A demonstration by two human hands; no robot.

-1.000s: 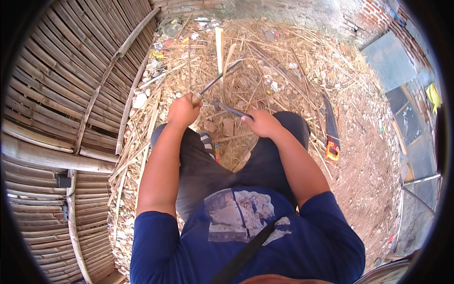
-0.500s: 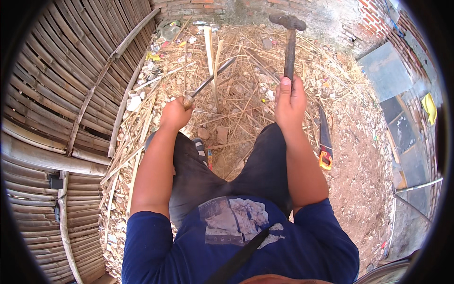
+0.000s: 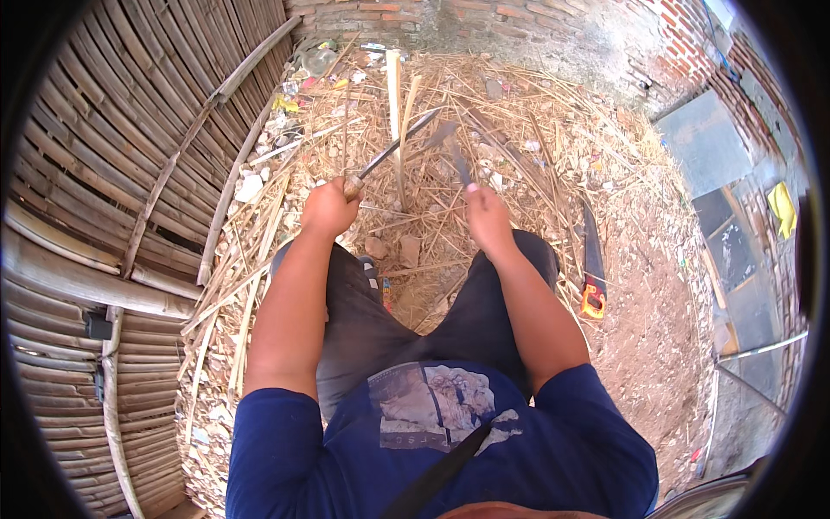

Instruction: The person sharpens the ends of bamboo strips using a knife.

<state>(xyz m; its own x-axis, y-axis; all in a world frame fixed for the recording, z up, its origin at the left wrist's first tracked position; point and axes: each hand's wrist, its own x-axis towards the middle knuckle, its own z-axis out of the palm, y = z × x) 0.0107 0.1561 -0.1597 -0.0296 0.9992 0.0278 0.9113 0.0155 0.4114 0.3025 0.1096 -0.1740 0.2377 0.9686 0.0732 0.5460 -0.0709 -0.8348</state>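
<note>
My left hand point(image 3: 330, 208) is closed round the wooden handle of a long-bladed knife point(image 3: 387, 154). Its dark blade slants up to the right, across a split piece of bamboo point(image 3: 394, 99) that stands upright with its two parts spread at the top. In my right hand point(image 3: 489, 221) is the handle of a hammer point(image 3: 460, 163), smeared by motion. The hammer's blurred head is close to the outer part of the blade; whether they touch I cannot tell.
A handsaw point(image 3: 592, 259) with a yellow and orange handle lies on the ground to the right. Bamboo strips and shavings point(image 3: 519, 182) litter the ground between my knees and the brick wall point(image 3: 484, 26). A bamboo-slat wall point(image 3: 112, 147) rises on the left.
The hammer has swung down and to the left, from upright on the right to near the knife blade. My left hand and the knife keep nearly the same pose.
</note>
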